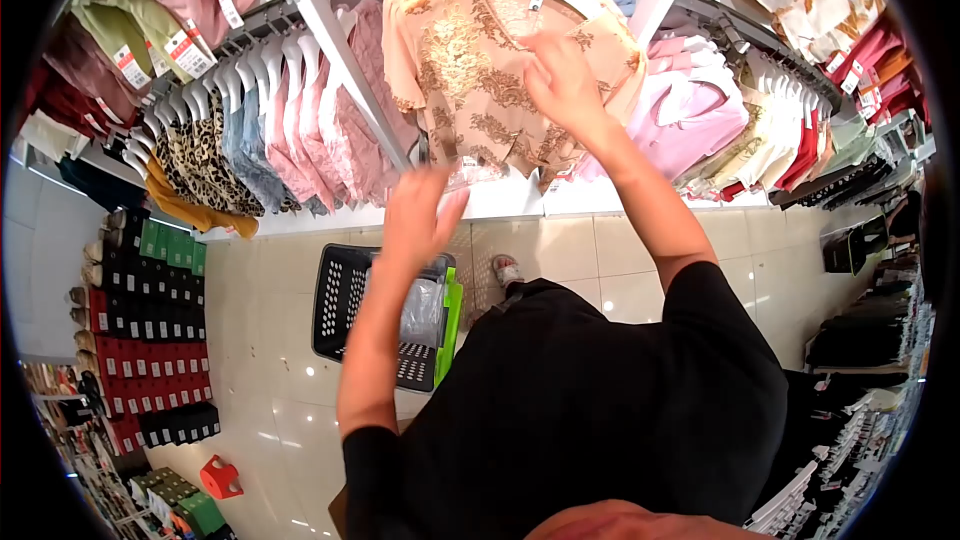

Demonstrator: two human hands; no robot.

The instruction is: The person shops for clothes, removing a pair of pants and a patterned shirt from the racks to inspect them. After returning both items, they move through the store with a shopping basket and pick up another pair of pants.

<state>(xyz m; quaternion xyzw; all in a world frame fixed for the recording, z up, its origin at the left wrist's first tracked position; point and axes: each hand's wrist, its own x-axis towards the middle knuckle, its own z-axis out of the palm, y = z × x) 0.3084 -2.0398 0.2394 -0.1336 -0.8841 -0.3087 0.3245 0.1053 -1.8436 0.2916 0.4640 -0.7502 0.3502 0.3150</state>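
Head view.

**Student:** Where is the blouse (pixel 470 70)?

**Tutor:** At the top centre of the frame. It hangs on a hanger in front of the white rack (pixel 330 35), with pink tops (pixel 300 130) to its left and a basket (pixel 345 305) on the floor below it.

**Student:** How would it handle?

**Tutor:** Judging by its drape, it is light, thin and soft, with no stiffness of its own. It would probably sag and slide if taken by the middle. The shoulders over the hanger, or the hem, look like the firmest places to hold it.

**Student:** What is the right hand (pixel 565 85) doing?

**Tutor:** It lies on the upper chest of the blouse, just below the neckline, with the fingers bent against the cloth. It is touching the blouse, but the picture does not show whether it is pinching the fabric.

**Student:** And the left hand (pixel 420 215)?

**Tutor:** It is at the centre of the frame, just below the hem. The palm is up and the fingers are spread and loose, and it holds nothing. It is near the cloth, but I cannot tell whether it touches it.
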